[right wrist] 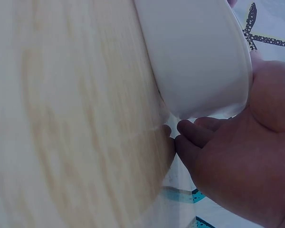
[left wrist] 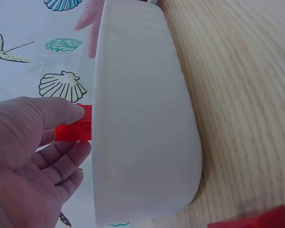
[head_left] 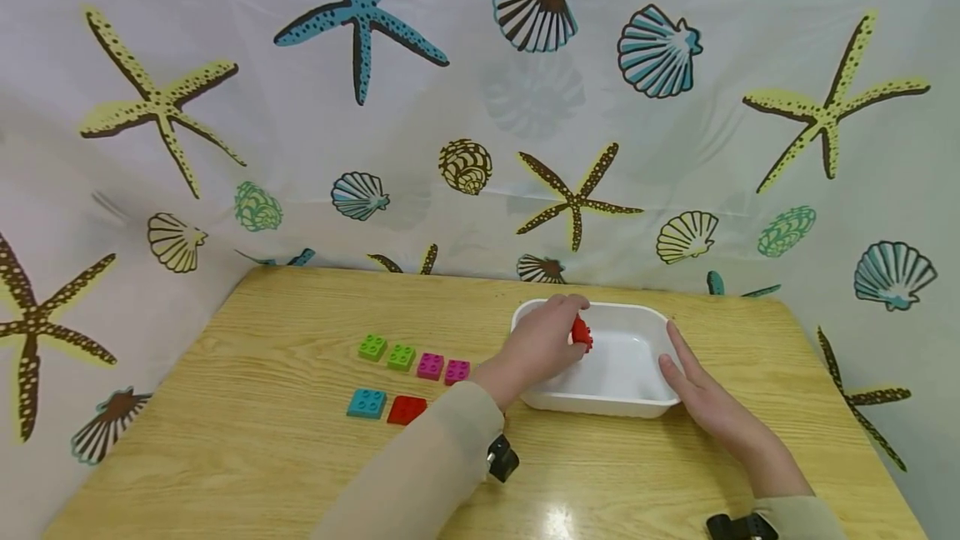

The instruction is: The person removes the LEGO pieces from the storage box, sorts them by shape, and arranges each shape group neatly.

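My left hand (head_left: 540,344) pinches a red toy building brick (head_left: 581,334) between thumb and fingers, above the left part of a white plastic tray (head_left: 622,407). In the left wrist view the brick (left wrist: 73,129) shows beside the tray's rim, partly hidden by the thumb and the tray wall. My right hand (head_left: 708,407) holds the tray's right end, thumb over the rim and fingers along the outer wall. From the right wrist, those fingers (right wrist: 194,135) lie against the tray's end (right wrist: 199,61). No brick is visible on the part of the tray floor that shows.
Left of the tray, on the wooden table (head_left: 262,357), lie two green bricks (head_left: 386,352), two pink bricks (head_left: 444,369), a blue brick (head_left: 367,403) and a flat red brick (head_left: 407,410). My left forearm covers part of the rows. A shell-patterned cloth (head_left: 420,123) hangs behind.
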Demonstrator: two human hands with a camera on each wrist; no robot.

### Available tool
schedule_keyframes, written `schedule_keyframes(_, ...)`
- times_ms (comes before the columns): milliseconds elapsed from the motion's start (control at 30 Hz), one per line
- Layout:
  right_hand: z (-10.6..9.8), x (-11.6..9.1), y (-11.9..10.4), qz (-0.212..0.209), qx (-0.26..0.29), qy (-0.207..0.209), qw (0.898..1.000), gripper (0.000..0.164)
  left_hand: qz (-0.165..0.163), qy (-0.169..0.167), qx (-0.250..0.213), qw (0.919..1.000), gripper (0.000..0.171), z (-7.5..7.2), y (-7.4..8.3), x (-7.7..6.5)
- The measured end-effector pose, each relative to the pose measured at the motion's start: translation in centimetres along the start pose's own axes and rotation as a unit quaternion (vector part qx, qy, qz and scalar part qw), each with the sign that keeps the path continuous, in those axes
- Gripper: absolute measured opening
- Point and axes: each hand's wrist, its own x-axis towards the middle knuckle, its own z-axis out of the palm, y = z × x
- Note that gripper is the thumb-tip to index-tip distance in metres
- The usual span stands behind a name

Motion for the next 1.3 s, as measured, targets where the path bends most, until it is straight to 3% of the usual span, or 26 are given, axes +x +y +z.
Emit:
schedule_keyframes(267,0.0,-0.1,0.1,-0.004,0.007,-0.001,1.000,0.068,0.041,0.021,0.025,0.9987,0.045,-1.4,-0.4,-1.0)
schedule_keyframes(600,0.0,-0.2,0.0,-0.008,0.015,-0.006,1.000,0.064,0.050,0.039,0.011,0.9979,0.039,-3.0,-1.1,-2.5)
schedule_keyframes(967,0.2,-0.2,0.1,-0.007,0.013,-0.004,1.000,0.066,0.041,0.046,0.000,0.9981,0.040,-5.1,-1.7,-4.1)
schedule_keyframes(1300,0.1,-0.1,-0.3,-0.003,0.008,-0.006,1.000,0.067,-0.005,0.049,-0.030,0.9984,0.042,-7.0,-4.0,-6.3)
